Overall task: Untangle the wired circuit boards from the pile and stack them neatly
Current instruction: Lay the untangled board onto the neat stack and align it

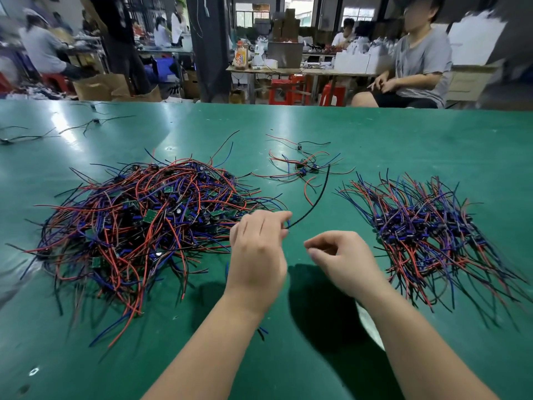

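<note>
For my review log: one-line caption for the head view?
Left hand pinches a black wire between tangled pile and sorted stack; right hand empty.

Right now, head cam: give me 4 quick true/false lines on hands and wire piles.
1. The left hand pinches a black wire. True.
2. The right hand holds a circuit board. False: nothing shows in it, fingers loosely curled.
3. The tangled pile lies left of the hands and the stack lies right. True.
4. The table is red. False: it is green.
</note>
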Demonstrator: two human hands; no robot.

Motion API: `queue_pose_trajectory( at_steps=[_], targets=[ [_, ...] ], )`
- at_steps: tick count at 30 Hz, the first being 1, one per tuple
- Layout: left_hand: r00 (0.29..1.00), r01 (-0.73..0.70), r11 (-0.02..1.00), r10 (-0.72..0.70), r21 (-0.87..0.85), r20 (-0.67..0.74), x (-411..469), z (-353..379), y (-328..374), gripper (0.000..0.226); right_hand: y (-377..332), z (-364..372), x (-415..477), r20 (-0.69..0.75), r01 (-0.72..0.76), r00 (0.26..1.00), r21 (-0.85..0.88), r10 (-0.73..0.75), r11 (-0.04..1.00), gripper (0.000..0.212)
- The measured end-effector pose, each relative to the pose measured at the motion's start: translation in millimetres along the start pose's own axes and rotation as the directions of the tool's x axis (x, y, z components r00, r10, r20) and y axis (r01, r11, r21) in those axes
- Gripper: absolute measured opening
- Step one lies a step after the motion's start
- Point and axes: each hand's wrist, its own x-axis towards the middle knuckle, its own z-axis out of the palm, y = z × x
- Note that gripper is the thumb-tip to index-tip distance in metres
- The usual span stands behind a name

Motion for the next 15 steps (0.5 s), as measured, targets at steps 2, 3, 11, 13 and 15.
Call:
queue_pose_trajectory(
  at_steps=[2, 3, 11, 13, 15],
  targets=[
    [0.99, -0.041, 0.967, 0.005, -0.253, -0.143, -5.6, -2.4, 11.0, 0.024, -5.3, -2.4, -3.8, 0.198, -0.064, 0.98, 0.262, 0.011, 0.963, 0.025],
    [0.987, 0.005, 0.918, -0.069, -0.397, -0.147, -6.8, -4.5, 14.6, 0.024, -7.5, -2.9, -4.6, 0.244, -0.072, 0.97, 0.356, -0.018, 0.932, 0.03],
    [0.76, 0.419, 0.019, -0.555, -0.908, 0.339, 12.0, -21.4, 14.4, 0.027, -6.8, -21.1, -2.3, 0.297, -0.137, 0.955, 0.524, -0.029, 0.841, 0.057],
    [0.731, 0.437, -0.076, -0.552, -0.896, 0.402, 14.3, -24.7, 11.9, 0.025, -1.3, -28.2, 0.0, 0.338, -0.214, 0.94, 0.467, 0.05, 0.858, 0.047],
    [0.714, 0.438, -0.155, -0.539, -0.886, 0.447, 16.4, -26.4, 10.6, 0.023, 7.0, -34.8, 4.7, 0.279, -0.261, 0.946, 0.351, 0.166, 0.899, 0.038]
  ],
)
